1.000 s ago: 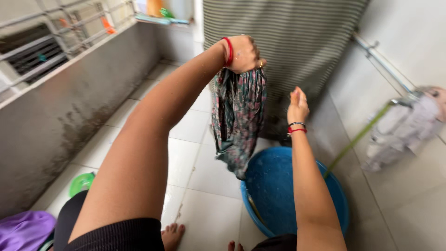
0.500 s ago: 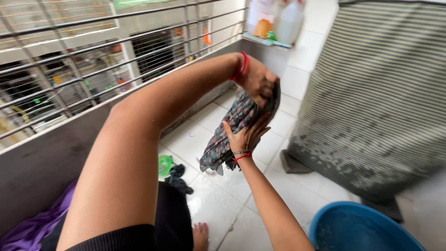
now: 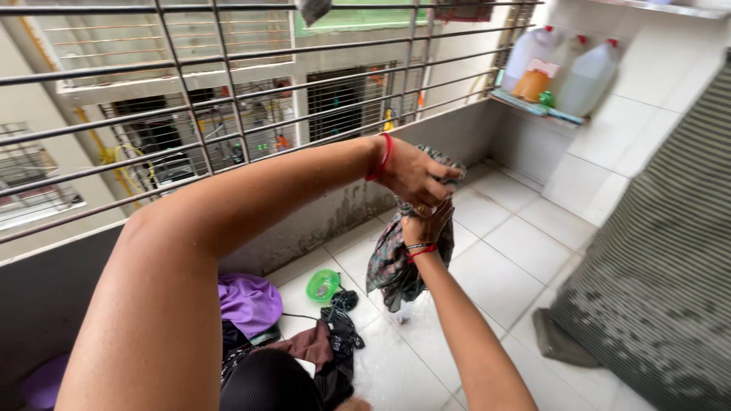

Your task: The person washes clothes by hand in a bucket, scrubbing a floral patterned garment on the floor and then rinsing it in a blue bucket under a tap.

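Note:
A wet, dark patterned cloth (image 3: 390, 262) hangs twisted over the white tiled floor (image 3: 499, 270). My left hand (image 3: 415, 176), a red bangle on its wrist, grips the cloth's top end. Just below it, my right hand (image 3: 426, 227), with red and dark bangles, is closed around the cloth's middle. The lower part of the cloth dangles free beneath both hands.
A pile of clothes, purple (image 3: 250, 303) and dark (image 3: 331, 342), lies on the floor by the low wall with a small green bowl (image 3: 323, 285). Metal railing bars (image 3: 228, 99) top the wall. Plastic jugs (image 3: 586, 76) stand on a corner shelf. A striped covered appliance (image 3: 662, 289) is at right.
The view swung left, away from the blue tub, which is out of view now. My right hand closed around the cloth under my left hand, and the cloth is twisted tighter.

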